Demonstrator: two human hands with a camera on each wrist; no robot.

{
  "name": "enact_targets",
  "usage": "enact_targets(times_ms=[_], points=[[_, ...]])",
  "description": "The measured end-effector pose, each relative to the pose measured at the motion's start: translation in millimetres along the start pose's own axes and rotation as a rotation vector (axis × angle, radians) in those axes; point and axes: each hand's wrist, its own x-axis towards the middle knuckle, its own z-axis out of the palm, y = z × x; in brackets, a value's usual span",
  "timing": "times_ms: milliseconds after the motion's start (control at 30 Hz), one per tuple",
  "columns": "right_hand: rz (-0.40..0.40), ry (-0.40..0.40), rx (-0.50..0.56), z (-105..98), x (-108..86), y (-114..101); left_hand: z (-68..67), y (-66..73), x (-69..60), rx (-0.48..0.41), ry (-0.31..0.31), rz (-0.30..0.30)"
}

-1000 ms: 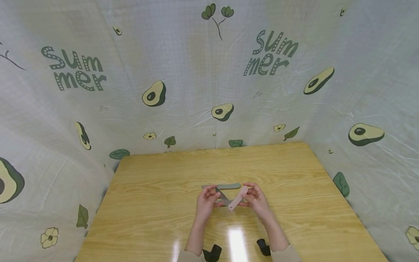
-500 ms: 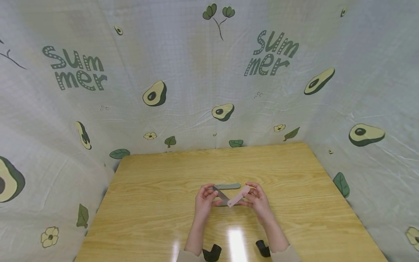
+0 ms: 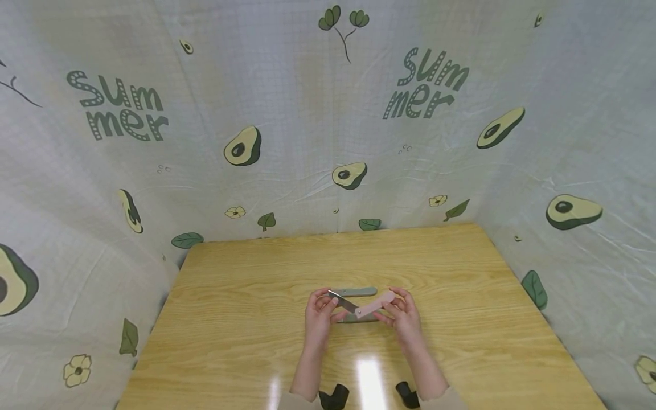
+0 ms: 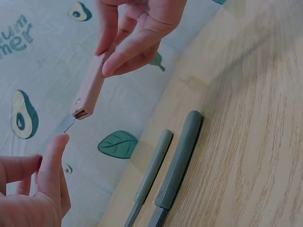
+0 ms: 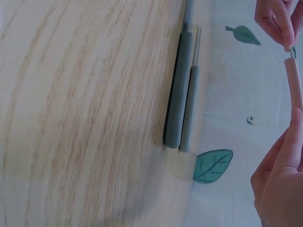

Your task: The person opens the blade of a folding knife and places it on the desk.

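Above the middle of the table, both hands hold a folding knife with a pink handle. My left hand pinches its steel blade near the tip, between thumb and fingers. At the other side my right hand grips the end of the pink handle. Blade and handle meet at the pivot in a wide, shallow V. In the left wrist view, the handle's slot faces the left hand. Below lie two knives with grey-green handles, a larger one and a slimmer one, side by side.
The wooden table reaches back to a hanging cloth printed with avocados and leaves, which also closes off both sides. Black devices show by the wrists at the near edge. Light glares on the front of the tabletop.
The folding knife has opened wider, from a steep V to a shallow one. Its pivot has risen slightly, and the hands have moved a little apart. The two knives on the table lie still.
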Motion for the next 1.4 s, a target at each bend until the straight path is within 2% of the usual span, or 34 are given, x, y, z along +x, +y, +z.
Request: enact_targets(times_ms=[233, 500, 800, 1067, 1400], points=[[0.004, 0.038, 0.089, 2, -1.7, 2, 2.9, -2.7, -1.3, -0.016, 0.016, 0.037], [0.004, 0.071, 0.172, 2, -1.8, 7, 9.7, -3.8, -3.7, -0.079, 0.081, 0.034], [-0.024, 0.081, 0.269, 3, -3.4, 7, 12.8, -6.9, -5.6, -0.094, 0.077, 0.059], [0.000, 0.135, 0.371, 6, -2.5, 6, 17.7, -6.5, -7.4, -0.147, 0.122, 0.043], [-0.007, 0.150, 0.407, 9, -3.7, 4, 22.9, -7.2, -8.3, -0.182, 0.137, 0.059]])
